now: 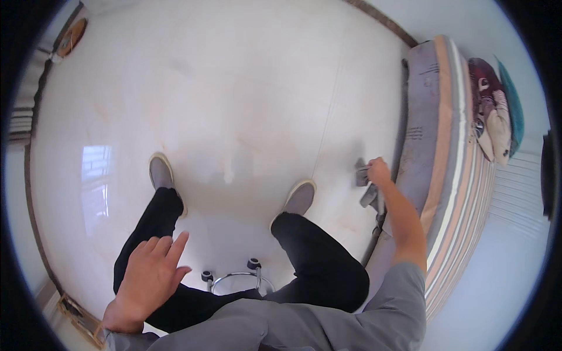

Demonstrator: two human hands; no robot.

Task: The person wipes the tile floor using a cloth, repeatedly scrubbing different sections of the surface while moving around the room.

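the broad off-white floor (234, 93) is smooth and glossy, mirroring pale light. the small, uneven grey item (369, 196) looks matt and cloth-like. the curved silver ring (239, 273) is shiny metal. matt cloth makes up the long grey, peach and white striped cover (459, 187), the loose black trousers (316, 257) and the plain grey shirt (328, 324).

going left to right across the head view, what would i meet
Round brown object, left hand, metal base's casters, right shoe, right hand gripping a grey item, striped cover, teal item.
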